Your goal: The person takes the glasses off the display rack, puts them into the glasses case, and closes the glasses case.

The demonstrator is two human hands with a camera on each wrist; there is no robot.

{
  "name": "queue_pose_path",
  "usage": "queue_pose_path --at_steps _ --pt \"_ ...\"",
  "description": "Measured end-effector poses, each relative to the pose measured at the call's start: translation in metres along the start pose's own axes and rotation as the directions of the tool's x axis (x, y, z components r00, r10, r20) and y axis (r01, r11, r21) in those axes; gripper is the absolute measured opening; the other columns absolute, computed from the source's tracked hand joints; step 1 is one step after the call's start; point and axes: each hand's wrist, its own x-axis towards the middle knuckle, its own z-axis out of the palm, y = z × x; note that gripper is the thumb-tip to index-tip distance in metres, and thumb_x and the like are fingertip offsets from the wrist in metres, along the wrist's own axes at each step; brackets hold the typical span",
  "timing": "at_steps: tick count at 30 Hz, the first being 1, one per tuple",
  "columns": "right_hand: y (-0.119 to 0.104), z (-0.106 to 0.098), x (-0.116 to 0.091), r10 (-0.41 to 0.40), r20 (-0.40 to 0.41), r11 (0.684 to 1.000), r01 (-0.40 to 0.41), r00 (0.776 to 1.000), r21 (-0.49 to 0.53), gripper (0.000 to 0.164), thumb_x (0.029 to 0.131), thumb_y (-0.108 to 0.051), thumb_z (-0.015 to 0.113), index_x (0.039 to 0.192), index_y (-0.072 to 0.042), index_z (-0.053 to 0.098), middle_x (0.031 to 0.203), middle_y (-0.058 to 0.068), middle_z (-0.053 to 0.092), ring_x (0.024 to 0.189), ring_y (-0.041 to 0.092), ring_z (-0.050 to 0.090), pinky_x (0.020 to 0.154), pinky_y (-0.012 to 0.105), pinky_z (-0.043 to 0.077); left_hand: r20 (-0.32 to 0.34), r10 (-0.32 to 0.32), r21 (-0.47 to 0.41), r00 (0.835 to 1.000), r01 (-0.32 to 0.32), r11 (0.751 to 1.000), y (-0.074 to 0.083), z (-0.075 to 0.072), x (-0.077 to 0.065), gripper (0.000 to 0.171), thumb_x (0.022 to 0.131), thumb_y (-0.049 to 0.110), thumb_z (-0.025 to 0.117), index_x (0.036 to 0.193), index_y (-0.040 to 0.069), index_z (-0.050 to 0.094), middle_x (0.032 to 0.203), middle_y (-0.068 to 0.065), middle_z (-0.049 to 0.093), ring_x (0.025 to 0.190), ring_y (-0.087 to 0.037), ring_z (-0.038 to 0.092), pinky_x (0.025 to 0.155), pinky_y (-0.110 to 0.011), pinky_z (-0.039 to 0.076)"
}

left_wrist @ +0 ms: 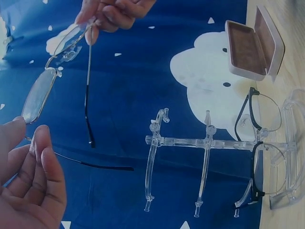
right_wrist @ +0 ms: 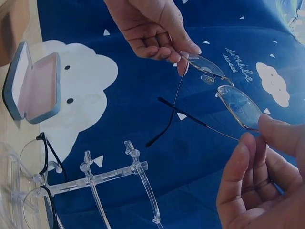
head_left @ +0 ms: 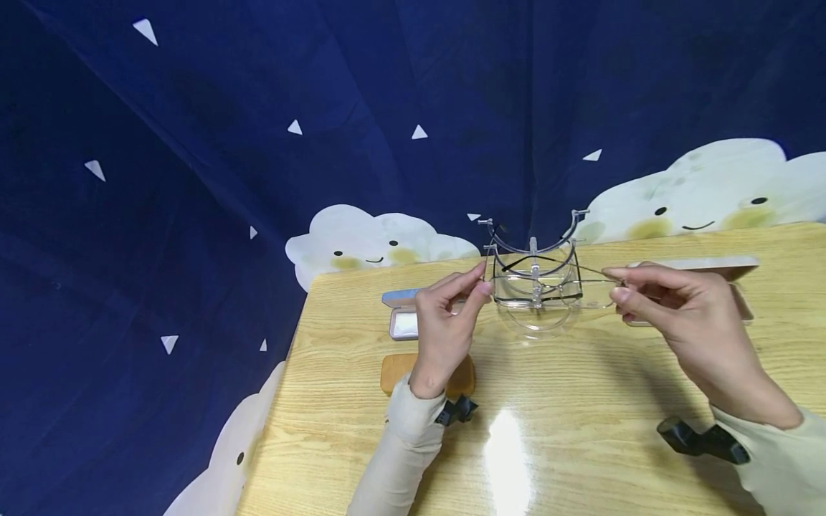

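Along the left of the counter (head_left: 323, 430), the blue case (head_left: 401, 297) lies open toward the far edge, with the orange case (head_left: 395, 371) nearer the person, partly behind the left wrist. The left hand (head_left: 445, 326) is next: its forearm rises from the near edge, wrist bent up, thumb and index fingers pinching one hinge end of the gold glasses (left_wrist: 39, 98), the others loosely curled. These glasses are held up between both hands, on the person's side of the clear stand (left_wrist: 204, 174) and apart from it, near the counter's far edge; their temples are swung out, slanting across each other. The dark glasses (left_wrist: 253, 169) sit on the stand's lowest rung. Further right, the right hand (head_left: 693, 308) reaches in from the near right corner, palm turned inward, thumb and index fingers pinching the other hinge end. Beyond it, toward the far right corner, the pale case (left_wrist: 245, 50) stands open. The step in hand looks like setting the temples while keeping the frame level; the next move probably calls for an even two-sided grip, guiding the glasses to an upper rung without knocking the stand.
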Motion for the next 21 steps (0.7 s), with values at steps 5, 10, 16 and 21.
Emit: queue_pose_path --at_steps 5,10,16,21 --pt "-0.0001 -0.0002 0.0000 0.007 0.004 1.000 -0.007 1.000 0.003 0.029 0.092 0.014 0.068 0.120 0.007 0.074 0.103 0.000 0.080 0.078 0.007 0.074 0.066 0.019 0.060 0.003 -0.002 0.000 1.000 0.002 1.000 0.0002 0.0003 0.0001 0.029 0.098 0.006 0.071 0.124 -0.009 0.072 0.098 -0.025 0.078 0.078 -0.036 0.076 0.077 -0.033 0.066" --pt "-0.0001 0.0004 0.0002 0.006 0.008 1.000 -0.006 1.000 0.011 0.028 0.092 0.015 0.068 0.119 0.008 0.074 0.103 0.001 0.080 0.077 0.007 0.073 0.066 0.019 0.061 0.004 -0.003 0.009 1.000 0.003 1.000 -0.0006 0.0003 0.0002 0.029 0.098 0.006 0.072 0.123 -0.009 0.072 0.096 -0.025 0.078 0.077 -0.039 0.075 0.076 -0.032 0.065" --pt "0.0002 -0.0006 0.0004 0.018 0.016 0.999 -0.019 1.000 0.030 0.027 0.092 0.015 0.067 0.117 0.007 0.075 0.108 0.001 0.080 0.079 0.007 0.073 0.067 0.020 0.061 0.002 -0.001 0.035 1.000 0.001 0.999 -0.0004 -0.0002 -0.0001 0.028 0.098 0.008 0.072 0.123 -0.007 0.073 0.093 -0.022 0.079 0.076 -0.030 0.075 0.073 -0.028 0.064" --pt "0.0011 -0.0013 0.0007 0.017 0.033 0.998 -0.019 0.999 0.054 0.027 0.092 0.017 0.066 0.117 0.008 0.074 0.111 0.003 0.080 0.080 0.007 0.073 0.067 0.020 0.061 0.005 0.002 0.043 1.000 -0.002 0.999 0.0000 -0.0004 -0.0001 0.028 0.098 0.009 0.072 0.122 -0.006 0.074 0.094 -0.021 0.079 0.077 -0.025 0.075 0.072 -0.028 0.063"
